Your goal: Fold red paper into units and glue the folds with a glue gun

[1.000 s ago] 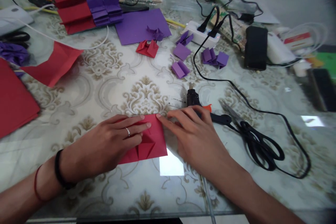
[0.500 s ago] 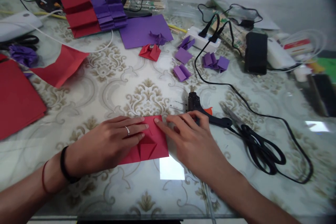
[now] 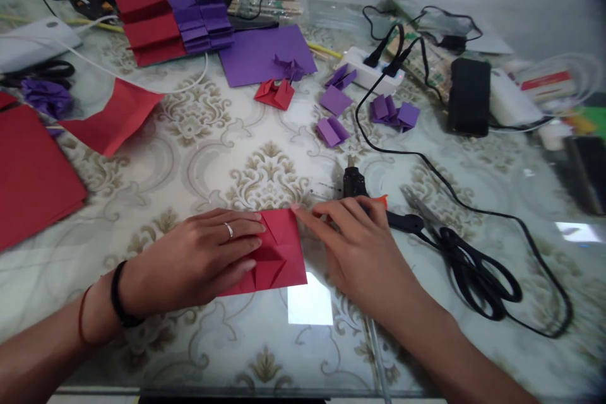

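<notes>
Well, that creased red paper rectangle (image 3: 283,246) could skew if the left hand (image 3: 203,254), grip flat, open atop it, slips; the right hand (image 3: 362,240), grip open, touches its far-right corner.

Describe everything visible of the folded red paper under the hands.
The folded red paper looks thin and matte, with a straight right edge, slanting creases and slightly raised folds near its middle. It lies on the patterned table. The left hand covers its left part, hiding that side; the right hand has a fingertip at its far right corner.
</notes>
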`<action>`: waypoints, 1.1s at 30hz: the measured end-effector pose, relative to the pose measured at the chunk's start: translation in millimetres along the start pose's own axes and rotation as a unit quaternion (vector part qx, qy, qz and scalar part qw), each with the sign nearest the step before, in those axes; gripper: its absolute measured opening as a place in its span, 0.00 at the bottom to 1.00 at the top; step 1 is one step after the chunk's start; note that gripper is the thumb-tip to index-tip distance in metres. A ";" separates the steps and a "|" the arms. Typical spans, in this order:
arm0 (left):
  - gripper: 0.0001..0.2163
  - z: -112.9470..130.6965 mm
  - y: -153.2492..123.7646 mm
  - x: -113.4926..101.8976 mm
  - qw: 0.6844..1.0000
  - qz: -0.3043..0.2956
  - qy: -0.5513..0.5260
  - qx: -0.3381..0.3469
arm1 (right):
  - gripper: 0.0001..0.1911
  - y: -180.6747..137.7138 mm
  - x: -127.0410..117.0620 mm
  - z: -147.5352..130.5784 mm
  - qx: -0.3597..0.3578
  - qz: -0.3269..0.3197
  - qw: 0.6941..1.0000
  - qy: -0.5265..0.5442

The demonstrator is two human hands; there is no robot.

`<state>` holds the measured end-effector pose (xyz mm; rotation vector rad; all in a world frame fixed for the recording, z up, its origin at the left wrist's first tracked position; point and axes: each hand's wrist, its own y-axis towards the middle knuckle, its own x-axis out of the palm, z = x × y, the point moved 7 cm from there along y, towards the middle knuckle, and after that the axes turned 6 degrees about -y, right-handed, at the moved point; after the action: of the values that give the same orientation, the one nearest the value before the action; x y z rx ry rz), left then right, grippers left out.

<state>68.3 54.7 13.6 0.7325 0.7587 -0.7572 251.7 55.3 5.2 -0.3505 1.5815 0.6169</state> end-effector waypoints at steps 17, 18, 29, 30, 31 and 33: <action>0.05 10.0 1.3 12.3 0.998 -0.002 -0.026 -0.050 | 0.11 -21.1 -36.1 96.0 0.251 0.059 0.961 0.097; 0.04 10.7 1.3 11.7 0.998 -0.001 -0.038 -0.044 | 0.12 -22.7 -35.0 101.2 0.254 0.054 0.960 0.106; 0.15 3.1 -1.6 -36.6 0.999 0.010 -0.044 -0.021 | 0.25 -25.7 -32.1 114.5 0.294 0.034 0.947 0.129; 0.14 2.2 -2.8 -38.2 0.998 -0.003 -0.057 -0.021 | 0.26 -26.2 -32.3 115.3 0.293 0.035 0.947 0.129; 0.12 0.8 -4.2 -38.7 0.997 -0.019 -0.068 -0.026 | 0.27 -26.4 -31.0 115.5 0.286 0.030 0.948 0.133; 0.09 -3.0 -7.5 -37.3 0.995 -0.047 -0.077 -0.046 | 0.23 -26.3 -24.9 114.7 0.261 0.004 0.954 0.148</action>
<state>42.7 65.1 39.8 0.5526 0.6857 -0.8481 363.1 96.8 23.3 -0.0361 1.9627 0.1361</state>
